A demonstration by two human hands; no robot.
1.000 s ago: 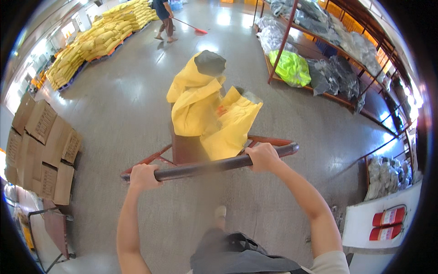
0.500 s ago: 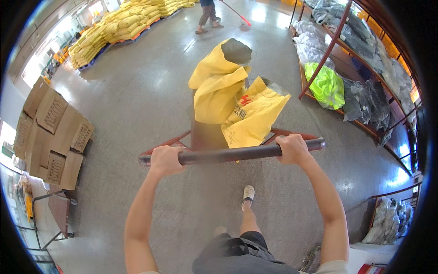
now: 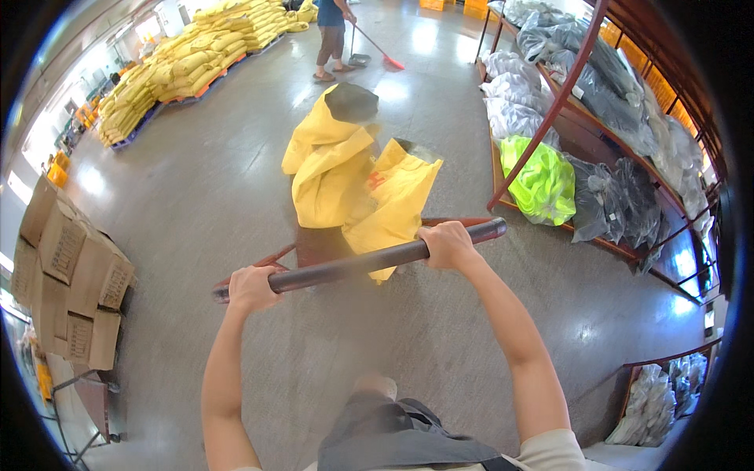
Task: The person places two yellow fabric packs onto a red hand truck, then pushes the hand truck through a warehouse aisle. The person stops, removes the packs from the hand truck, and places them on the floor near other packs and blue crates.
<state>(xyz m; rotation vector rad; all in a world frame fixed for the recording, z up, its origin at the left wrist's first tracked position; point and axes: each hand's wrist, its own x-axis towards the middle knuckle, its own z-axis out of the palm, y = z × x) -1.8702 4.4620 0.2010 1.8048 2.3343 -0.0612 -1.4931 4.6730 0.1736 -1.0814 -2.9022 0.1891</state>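
Both my arms reach forward to the dark push bar (image 3: pixel 353 265) of a cart with reddish-brown frame parts (image 3: pixel 275 257). My left hand (image 3: pixel 253 289) is wrapped round the bar near its left end. Further along, toward the right end, my right hand (image 3: pixel 449 245) grips the same bar. Two yellow sacks lie on the cart beyond the bar: a taller one (image 3: pixel 330 177) with a dark opening at its top, and a slumped one (image 3: pixel 397 200) leaning to its right. The bar slants, its right end higher in view. Most of the cart's bed is hidden under the sacks.
A metal rack (image 3: pixel 542 110) with plastic-wrapped bundles and a bright green bag (image 3: pixel 538 180) stands on the right. Stacked cardboard boxes (image 3: pixel 75 271) are on the left. Ahead are piled yellow sacks (image 3: pixel 196 59) on pallets and a person (image 3: pixel 334 35) holding a red broom and a dustpan.
The bar and sacks have shifted left in view, and the bar has tilted, right end up. The rack and boxes also sit further left. Both hands keep their grip. More of the person ahead shows.
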